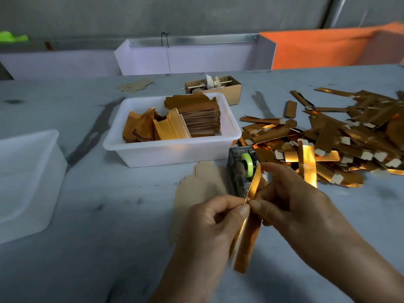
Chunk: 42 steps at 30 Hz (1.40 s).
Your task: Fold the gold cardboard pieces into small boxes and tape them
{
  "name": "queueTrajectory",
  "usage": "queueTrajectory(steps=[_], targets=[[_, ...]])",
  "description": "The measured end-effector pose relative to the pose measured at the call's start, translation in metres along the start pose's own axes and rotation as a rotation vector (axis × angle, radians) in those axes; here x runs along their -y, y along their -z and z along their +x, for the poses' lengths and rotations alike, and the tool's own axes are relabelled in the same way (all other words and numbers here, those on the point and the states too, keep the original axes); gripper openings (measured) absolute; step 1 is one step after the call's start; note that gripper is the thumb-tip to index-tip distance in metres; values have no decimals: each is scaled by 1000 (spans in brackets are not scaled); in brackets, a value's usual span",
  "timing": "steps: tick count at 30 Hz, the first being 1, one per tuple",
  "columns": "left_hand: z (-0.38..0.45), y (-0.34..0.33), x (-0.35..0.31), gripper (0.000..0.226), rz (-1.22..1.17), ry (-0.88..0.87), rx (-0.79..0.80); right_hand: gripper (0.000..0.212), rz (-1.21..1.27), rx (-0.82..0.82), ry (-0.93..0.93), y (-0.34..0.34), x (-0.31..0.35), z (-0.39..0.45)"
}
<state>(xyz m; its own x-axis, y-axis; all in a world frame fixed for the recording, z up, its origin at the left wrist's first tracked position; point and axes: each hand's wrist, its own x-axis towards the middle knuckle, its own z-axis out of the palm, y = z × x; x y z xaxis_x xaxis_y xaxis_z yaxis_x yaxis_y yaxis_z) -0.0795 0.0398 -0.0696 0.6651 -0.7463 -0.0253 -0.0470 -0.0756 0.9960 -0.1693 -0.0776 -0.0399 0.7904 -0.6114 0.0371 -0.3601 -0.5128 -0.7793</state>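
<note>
Gold card, white tubs, grey surface.
The folded strip (248, 235) is shiny gold-orange, as is the heap of folded pieces (341, 138), whose tabs show white. The flat blanks (196, 112) are gold in a white tub (175, 149); one blank (196, 189) lies plain tan. The tape roll (248, 165) is lime green on a dark, perhaps patterned, dispenser (237, 171). The surface (109, 237) is pale grey with dark streaks; an orange panel (317, 47) stands behind.
</note>
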Motion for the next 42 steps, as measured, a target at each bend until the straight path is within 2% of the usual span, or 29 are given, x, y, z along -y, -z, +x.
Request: queueTrajectory(steps=[4,7,10,13,15,17,19,21,23,25,28,29,31,34,36,38,40,42], targets=[[-1,-2,-1,36,-4,17,3,59,-86,-13,16,-1,5,-1],[0,-4,-2,23,-17,51,-38,58,-107,-21,25,-3,4,-2],[0,-6,0,22,25,34,-80,59,-105,-40,10,-6,4,-2],[0,-13,6,21,117,-7,-211,60,-153,-72,49,-7,7,-3],[-2,-20,10,21,198,-86,-308,62,-261,-98,96,-10,8,-6],[-4,-26,16,30,357,-244,-399,66,-409,-124,118,-13,13,-11],[-6,-29,21,25,479,-358,-471,74,-541,-136,159,-16,15,-15],[-7,-29,22,16,478,-398,-508,79,-587,-137,213,-17,10,-18],[-7,-29,23,18,420,-389,-520,69,-557,-219,274,-17,9,-19],[-8,-26,21,24,327,-320,-531,64,-549,-211,214,-12,9,-14],[-10,-9,6,9,214,-320,-566,60,-650,-156,2,5,0,-6],[-9,-3,3,13,208,-343,-544,58,-577,-124,-16,12,-6,-5],[-8,2,3,14,215,-338,-501,49,-207,-74,-56,20,-14,-6],[-10,-7,8,18,288,-273,-435,50,184,64,-140,5,-5,-12],[-13,-15,11,20,303,-240,-374,47,359,106,-193,-11,-5,-14],[-15,-17,16,17,258,-176,-350,31,490,88,-227,-17,-7,-14],[-15,-16,20,14,172,-59,-317,15,559,88,-226,-20,-11,-14],[-15,-13,22,16,90,40,-299,13,609,130,-223,-21,-13,-14]])
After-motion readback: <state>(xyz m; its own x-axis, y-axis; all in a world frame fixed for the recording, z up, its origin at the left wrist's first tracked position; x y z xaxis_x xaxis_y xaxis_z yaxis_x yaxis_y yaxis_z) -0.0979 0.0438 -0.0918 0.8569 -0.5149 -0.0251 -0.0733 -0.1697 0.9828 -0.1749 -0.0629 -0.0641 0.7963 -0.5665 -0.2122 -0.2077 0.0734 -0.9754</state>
